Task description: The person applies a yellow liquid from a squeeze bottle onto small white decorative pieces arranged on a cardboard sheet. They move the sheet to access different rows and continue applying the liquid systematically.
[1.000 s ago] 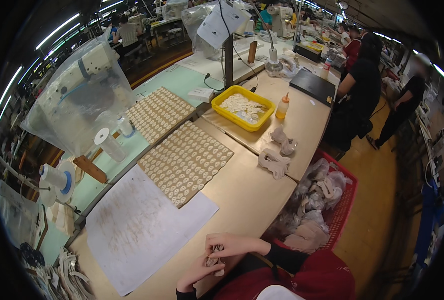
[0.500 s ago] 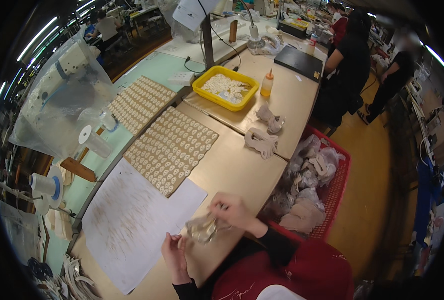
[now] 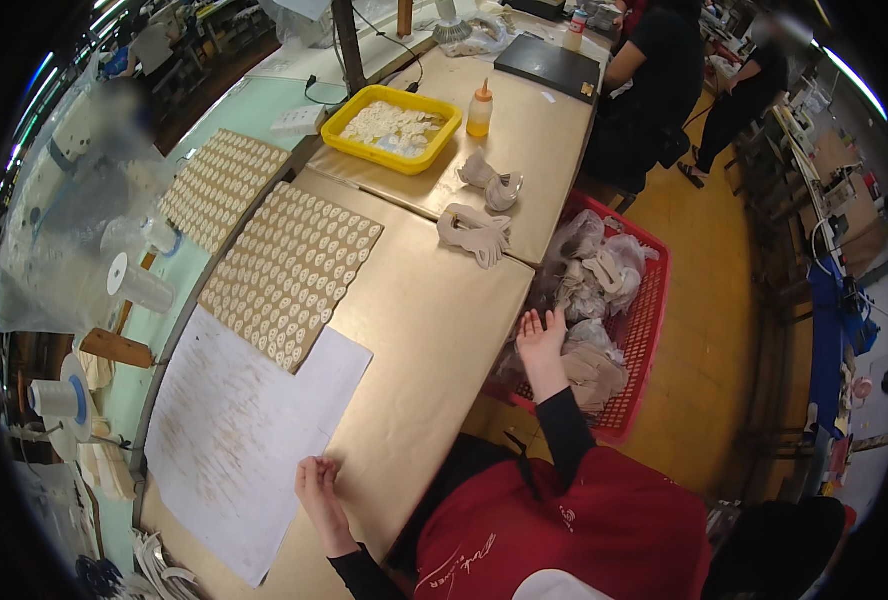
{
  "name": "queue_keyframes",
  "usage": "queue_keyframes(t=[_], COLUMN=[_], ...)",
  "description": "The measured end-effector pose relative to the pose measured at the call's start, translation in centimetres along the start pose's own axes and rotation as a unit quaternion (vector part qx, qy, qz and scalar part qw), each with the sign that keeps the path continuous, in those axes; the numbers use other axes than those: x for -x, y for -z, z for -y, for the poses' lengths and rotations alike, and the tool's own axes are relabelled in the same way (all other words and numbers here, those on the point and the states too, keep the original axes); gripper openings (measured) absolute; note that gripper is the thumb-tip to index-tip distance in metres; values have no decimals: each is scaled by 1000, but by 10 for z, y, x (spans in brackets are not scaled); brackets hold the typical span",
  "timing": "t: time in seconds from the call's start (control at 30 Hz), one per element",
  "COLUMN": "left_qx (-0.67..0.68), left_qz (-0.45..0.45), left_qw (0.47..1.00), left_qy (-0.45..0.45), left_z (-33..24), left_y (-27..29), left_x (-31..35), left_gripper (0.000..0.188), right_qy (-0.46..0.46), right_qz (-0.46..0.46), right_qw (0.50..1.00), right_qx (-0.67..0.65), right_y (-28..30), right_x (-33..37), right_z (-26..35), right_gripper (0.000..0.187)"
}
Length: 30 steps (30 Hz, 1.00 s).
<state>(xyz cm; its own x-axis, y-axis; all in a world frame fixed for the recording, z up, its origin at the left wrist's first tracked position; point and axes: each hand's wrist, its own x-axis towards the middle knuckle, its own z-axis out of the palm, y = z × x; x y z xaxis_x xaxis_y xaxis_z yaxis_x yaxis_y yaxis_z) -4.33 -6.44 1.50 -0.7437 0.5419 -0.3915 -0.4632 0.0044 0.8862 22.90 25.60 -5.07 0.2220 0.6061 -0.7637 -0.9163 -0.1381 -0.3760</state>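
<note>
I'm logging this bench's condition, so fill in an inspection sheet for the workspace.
Surface: tan tabletop, with a brown-streaked white paper on its left.
Work things: two pale-dotted brown boards; red basket holding plastic bags.
Clutter: yellow tray of pale pieces, bottle, two pale bundles.
Hands: left hand curled by the paper's right edge, grip unclear; right hand open at the basket, contact unclear.
Cables: dark cable near the tray.
Surroundings: person in black beside the far tabletop.
</note>
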Motion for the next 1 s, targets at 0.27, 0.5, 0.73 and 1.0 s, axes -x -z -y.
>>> queue_keyframes(t=[0.27, 0.5, 0.73, 1.0], left_qx=[-261, -444, -413, -292], left_qz=[-26, -113, -57, -6], left_qw=[960, 845, 872, 922], left_qy=[-96, -276, -257, -253], left_z=[15, 23, 56, 110], left_y=[-16, -24, -10, 11], left_x=[0, 6, 8, 2], left_gripper=[17, 16, 24, 40], right_qy=[424, 276, 296, 258], right_qz=[279, 578, 835, 845], right_qw=[840, 726, 179, 186], right_qx=[192, 251, 427, 430], right_y=[-39, -24, 65, 81], right_x=[84, 184, 242, 234], right_z=[-35, -104, -185, -195], right_gripper=[20, 24, 24, 10])
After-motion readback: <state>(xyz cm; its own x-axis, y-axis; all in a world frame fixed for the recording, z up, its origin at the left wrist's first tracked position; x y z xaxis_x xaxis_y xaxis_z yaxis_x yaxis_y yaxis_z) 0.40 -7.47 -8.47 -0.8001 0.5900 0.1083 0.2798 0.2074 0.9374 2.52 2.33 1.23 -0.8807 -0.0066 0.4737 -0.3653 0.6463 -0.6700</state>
